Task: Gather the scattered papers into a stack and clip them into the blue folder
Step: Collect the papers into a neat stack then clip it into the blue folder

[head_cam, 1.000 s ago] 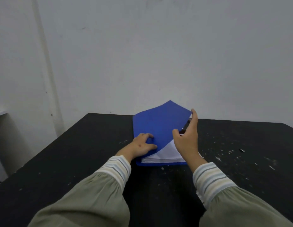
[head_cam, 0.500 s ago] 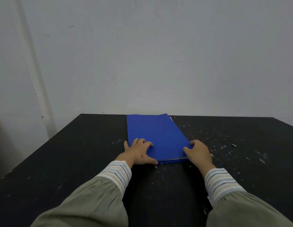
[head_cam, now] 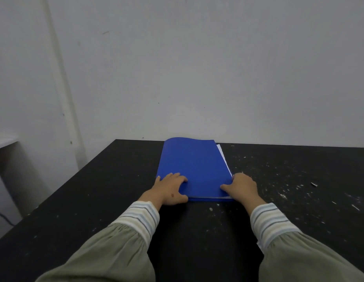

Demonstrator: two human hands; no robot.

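The blue folder [head_cam: 194,166] lies closed on the black table [head_cam: 95,200], its far edge bulging up a little. A thin white strip of the papers [head_cam: 223,157] sticks out along its right side, and more sheet edges show at the near edge. My left hand [head_cam: 169,189] holds the near left corner, fingers curled on the cover and thumb against the near edge. My right hand [head_cam: 241,188] grips the near right corner, thumb on the cover and fingers curled round the right edge.
White specks and scraps litter the right half of the table, with one small dark scrap [head_cam: 314,184] among them. A grey wall stands right behind the table's far edge. A pale surface [head_cam: 2,140] juts in at the far left.
One second ago my right hand held the cover lifted over the papers. The cover has since come down flat, and both hands now sit at the folder's near corners.
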